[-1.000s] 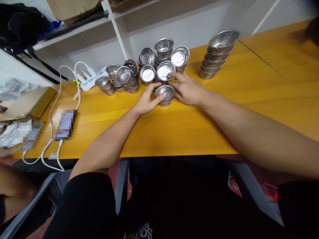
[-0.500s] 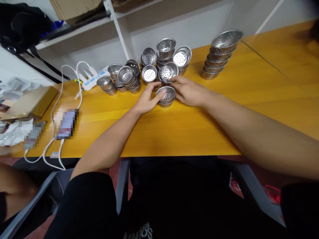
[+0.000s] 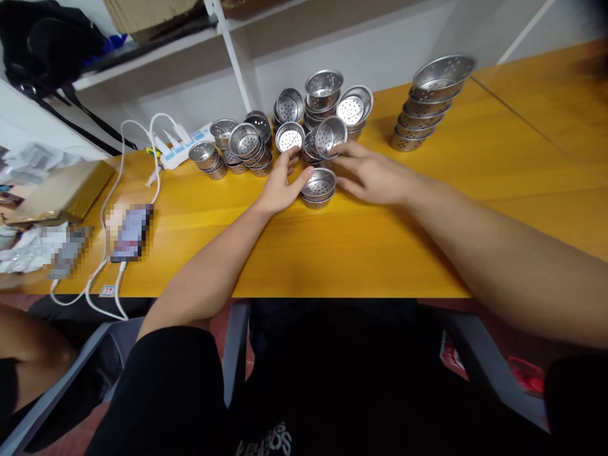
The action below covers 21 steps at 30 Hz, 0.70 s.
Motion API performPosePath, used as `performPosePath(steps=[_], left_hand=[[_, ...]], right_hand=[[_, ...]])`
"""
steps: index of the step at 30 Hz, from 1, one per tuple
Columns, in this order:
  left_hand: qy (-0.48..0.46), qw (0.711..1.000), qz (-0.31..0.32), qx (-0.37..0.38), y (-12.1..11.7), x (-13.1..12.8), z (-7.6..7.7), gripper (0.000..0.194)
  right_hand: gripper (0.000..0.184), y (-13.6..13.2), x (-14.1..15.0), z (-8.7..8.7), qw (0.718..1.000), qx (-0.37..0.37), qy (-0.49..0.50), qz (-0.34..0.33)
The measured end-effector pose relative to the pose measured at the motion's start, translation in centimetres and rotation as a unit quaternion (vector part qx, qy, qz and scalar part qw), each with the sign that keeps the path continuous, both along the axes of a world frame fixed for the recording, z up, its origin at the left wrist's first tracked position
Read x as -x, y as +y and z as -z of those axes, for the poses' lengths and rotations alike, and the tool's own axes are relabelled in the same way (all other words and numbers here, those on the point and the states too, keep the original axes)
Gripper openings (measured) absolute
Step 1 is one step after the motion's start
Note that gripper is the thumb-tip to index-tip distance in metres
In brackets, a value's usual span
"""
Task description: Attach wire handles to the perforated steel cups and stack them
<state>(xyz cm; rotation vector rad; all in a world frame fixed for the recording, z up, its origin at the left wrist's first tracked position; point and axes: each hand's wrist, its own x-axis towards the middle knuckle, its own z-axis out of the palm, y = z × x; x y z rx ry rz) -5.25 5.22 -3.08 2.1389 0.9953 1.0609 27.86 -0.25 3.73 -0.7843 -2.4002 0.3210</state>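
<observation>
A short stack of perforated steel cups [image 3: 317, 188] sits on the yellow table [image 3: 361, 240] between my hands. My left hand [image 3: 281, 183] curls against the stack's left rim, thumb on the edge. My right hand [image 3: 370, 174] lies beside the stack on its right, and its fingertips pinch the rim of a tilted steel cup [image 3: 329, 135] lifted just above the pile. Behind them is a heap of several more perforated cups [image 3: 313, 107].
A tall stack of wider perforated bowls [image 3: 425, 101] stands at the back right. More cups [image 3: 237, 145] lie to the left, near a white power strip [image 3: 178, 149] with cables. A phone [image 3: 130, 231] and papers sit at the left edge. Someone's arm [image 3: 28, 361] shows at the bottom left.
My right hand has tipped a cup up off the pile, turning its open mouth sideways. My left hand has stayed against the short stack.
</observation>
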Motion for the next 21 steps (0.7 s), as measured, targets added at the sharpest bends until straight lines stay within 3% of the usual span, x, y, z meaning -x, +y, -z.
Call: performPosePath(steps=[5, 13, 21], left_hand=[[-0.019, 1.000, 0.015, 0.006, -1.1, -0.4, -1.1, 0.085], [0.004, 1.000, -0.002, 0.006, -1.4, -0.4, -1.6, 0.089], [0.022, 1.000, 0.016, -0.004, -2.3, -0.6, -2.8, 0.089]], right_hand=[[0.049, -0.8, 0.1, -0.6, 1.000, 0.017, -0.005, -0.002], [0.052, -0.6, -0.4, -0.5, 0.999, 0.014, 0.029, 0.042], [0.061, -0.5, -0.4, 0.0, 0.996, 0.011, 0.078, 0.033]])
